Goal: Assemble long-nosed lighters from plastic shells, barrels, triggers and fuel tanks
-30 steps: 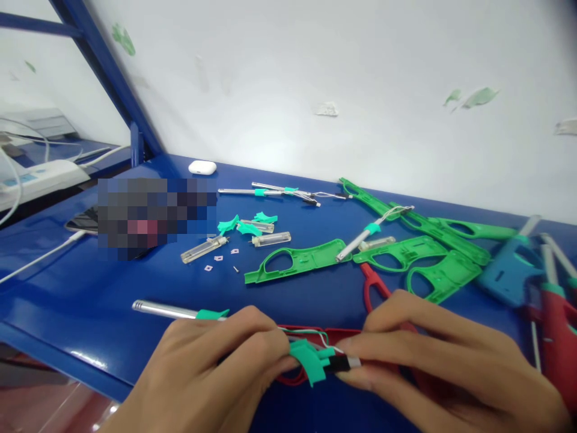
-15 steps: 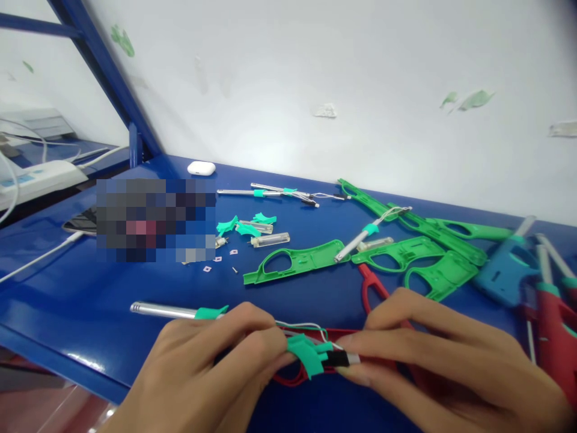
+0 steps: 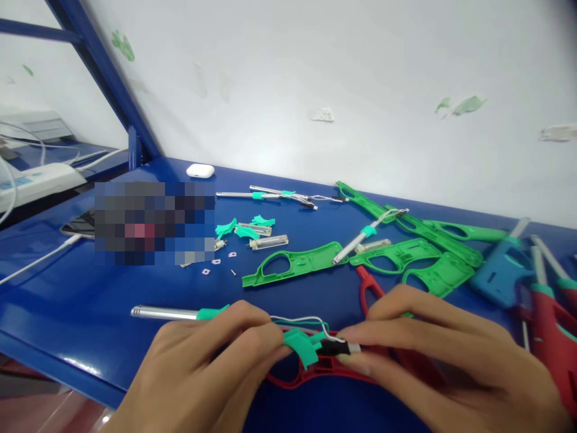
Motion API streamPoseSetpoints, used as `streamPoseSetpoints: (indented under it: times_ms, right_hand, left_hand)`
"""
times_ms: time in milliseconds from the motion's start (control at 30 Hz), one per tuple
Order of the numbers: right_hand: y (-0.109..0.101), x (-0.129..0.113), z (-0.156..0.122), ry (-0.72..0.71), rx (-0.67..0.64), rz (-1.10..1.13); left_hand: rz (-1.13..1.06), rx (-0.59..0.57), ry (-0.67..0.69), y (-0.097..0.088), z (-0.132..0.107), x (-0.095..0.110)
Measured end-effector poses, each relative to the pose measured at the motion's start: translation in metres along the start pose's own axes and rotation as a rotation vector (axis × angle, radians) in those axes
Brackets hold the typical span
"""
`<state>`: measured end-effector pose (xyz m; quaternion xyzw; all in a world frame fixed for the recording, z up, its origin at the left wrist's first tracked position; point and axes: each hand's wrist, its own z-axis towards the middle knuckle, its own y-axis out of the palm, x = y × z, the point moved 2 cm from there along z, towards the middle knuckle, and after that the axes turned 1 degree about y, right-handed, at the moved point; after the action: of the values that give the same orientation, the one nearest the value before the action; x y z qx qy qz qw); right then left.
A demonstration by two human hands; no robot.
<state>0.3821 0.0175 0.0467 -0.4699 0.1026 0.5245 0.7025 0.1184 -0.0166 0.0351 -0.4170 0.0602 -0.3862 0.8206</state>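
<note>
The left hand [image 3: 202,373] is closed on a metal tube [image 3: 164,313] with a teal collar, pinching it just behind the teal trigger piece [image 3: 301,347]. The right hand [image 3: 433,361] pinches the small black igniter [image 3: 336,347] between thumb and forefinger, fingertips meeting the left hand's over a red shell half [image 3: 324,373] lying on the blue table [image 3: 67,300]. Thin white and green wires [image 3: 300,320] arc just above the two thumbs.

To seat the parts well, the person would likely keep the tube level with the left grip, ease the igniter straight in with the right, and keep the wires from being pinched under the trigger.

The near table edge runs close below the left wrist, so little room lies that way. Beyond the fingertips there is bare table up to the green shell halves [image 3: 293,264]; to the right of the right hand, red [image 3: 552,319] and blue [image 3: 502,270] lighter bodies crowd in
</note>
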Motion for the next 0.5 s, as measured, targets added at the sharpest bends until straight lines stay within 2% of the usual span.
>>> streamPoseSetpoints:
  times_ms: [133, 333, 500]
  right_hand:
    - [0.001, -0.002, 0.005, 0.009, 0.014, 0.016]
    - [-0.002, 0.000, 0.013, 0.088, 0.052, 0.024]
    - [-0.005, 0.002, 0.011, 0.097, 0.049, 0.019]
  left_hand:
    - [-0.030, -0.007, -0.013, 0.001, 0.000, -0.001]
    - [0.063, 0.049, -0.037, 0.001, -0.003, -0.002]
    - [0.019, -0.053, 0.014, 0.001, -0.004, 0.004]
